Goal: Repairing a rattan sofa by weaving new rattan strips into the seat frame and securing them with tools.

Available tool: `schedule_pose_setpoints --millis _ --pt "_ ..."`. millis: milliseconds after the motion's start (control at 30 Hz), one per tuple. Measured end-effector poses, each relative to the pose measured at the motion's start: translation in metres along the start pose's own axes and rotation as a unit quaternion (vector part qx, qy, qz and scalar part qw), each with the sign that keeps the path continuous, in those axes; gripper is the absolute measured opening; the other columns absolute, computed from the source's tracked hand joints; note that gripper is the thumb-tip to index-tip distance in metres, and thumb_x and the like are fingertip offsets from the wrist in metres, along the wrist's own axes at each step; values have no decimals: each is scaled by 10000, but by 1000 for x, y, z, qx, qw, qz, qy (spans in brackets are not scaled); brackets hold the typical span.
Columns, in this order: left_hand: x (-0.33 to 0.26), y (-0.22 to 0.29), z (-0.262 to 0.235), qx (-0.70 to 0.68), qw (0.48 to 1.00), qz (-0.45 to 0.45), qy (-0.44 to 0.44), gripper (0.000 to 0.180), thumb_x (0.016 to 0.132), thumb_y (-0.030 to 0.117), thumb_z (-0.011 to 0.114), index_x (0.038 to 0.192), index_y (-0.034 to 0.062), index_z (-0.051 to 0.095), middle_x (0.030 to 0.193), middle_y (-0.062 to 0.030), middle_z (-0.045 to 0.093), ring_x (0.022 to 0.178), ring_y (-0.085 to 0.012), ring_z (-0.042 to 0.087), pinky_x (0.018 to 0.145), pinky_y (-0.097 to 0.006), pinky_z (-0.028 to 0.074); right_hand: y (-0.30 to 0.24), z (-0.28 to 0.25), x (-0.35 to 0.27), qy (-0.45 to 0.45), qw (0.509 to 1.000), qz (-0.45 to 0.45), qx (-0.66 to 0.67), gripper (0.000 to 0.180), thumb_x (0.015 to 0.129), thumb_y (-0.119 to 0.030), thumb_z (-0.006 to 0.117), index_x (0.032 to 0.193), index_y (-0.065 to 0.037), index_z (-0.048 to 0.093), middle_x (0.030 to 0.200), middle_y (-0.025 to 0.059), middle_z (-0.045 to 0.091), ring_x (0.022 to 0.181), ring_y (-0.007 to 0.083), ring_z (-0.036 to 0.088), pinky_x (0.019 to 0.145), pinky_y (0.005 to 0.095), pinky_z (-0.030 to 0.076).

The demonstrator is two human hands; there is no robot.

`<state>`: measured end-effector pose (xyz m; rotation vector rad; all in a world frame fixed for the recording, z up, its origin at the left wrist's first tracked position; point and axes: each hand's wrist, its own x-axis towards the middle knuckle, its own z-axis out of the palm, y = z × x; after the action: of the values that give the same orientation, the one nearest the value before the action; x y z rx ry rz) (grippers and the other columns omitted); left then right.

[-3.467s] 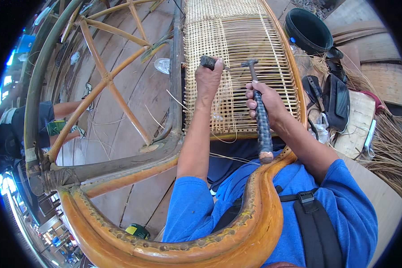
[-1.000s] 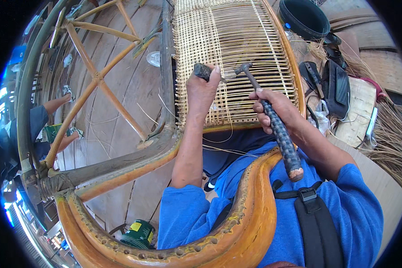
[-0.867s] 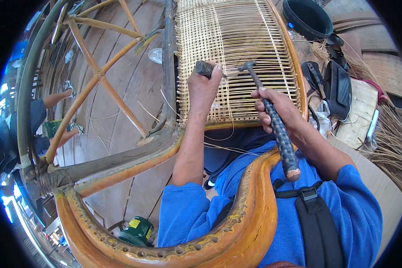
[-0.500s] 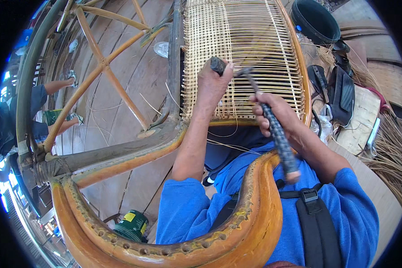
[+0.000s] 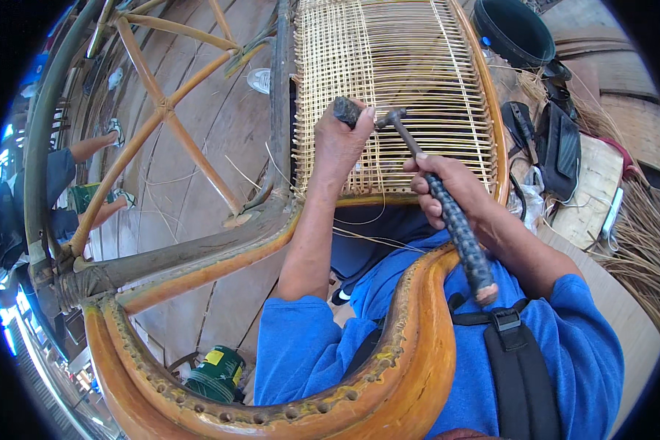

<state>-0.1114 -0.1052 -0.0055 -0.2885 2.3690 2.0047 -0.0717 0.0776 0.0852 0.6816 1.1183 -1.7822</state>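
Bucket [image 5: 493,42] at upper right shows me only a dark interior; a curved orange rail [image 5: 427,334] blocks lower centre. Mid-frame, over woven cane [image 5: 334,62], my left hand [image 5: 339,147] closes round a dark-handled tool [image 5: 347,111], my right hand [image 5: 451,183] round a hammer [image 5: 458,229].

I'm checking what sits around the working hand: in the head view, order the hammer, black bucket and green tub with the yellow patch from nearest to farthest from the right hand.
1. Hammer: gripped in the right hand.
2. Black bucket: upper right.
3. Green tub: lower left.
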Motion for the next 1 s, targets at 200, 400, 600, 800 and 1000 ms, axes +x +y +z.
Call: schedule_pose_setpoints --millis 200,400,600,800,1000 --pt "-11 -1 -2 -111 993 -24 16 146 831 168 663 862 31 628 679 25 580 616 -36 497 553 -210 422 -2 -14 -8 32 999 -18 1 256 929 -276 444 1039 -47 469 658 -10 460 427 81 456 325 247 390" --pt "-15 1 -3 -19 1000 -1 24 149 817 167 670 853 32 618 670 10 586 601 -49 505 546 -222 430 3 -16 -9 16 999 -31 25 249 920 -274 457 1026 -50 477 659 -9 468 432 83 470 323 254 407" --pt "-13 5 -1 -41 999 18 10 137 834 152 653 844 23 607 693 15 587 609 -49 505 561 -218 428 1 -9 -8 0 1000 -18 9 244 924 -258 447 1030 -39 474 672 -5 470 436 83 469 319 254 403" --pt "-27 12 -14 -126 992 -19 14 144 853 165 641 878 28 603 693 9 577 566 -47 529 495 -178 421 -8 -21 -23 15 999 -27 13 268 937 -283 440 1041 -39 480 663 -18 467 410 65 445 303 233 370" --pt "-43 16 -16 -114 990 -76 -28 142 841 125 655 887 -3 613 734 9 589 645 -37 517 558 -200 425 -10 -27 -28 15 999 27 -17 275 936 -275 437 1047 -28 491 637 -13 454 382 61 434 277 219 365"
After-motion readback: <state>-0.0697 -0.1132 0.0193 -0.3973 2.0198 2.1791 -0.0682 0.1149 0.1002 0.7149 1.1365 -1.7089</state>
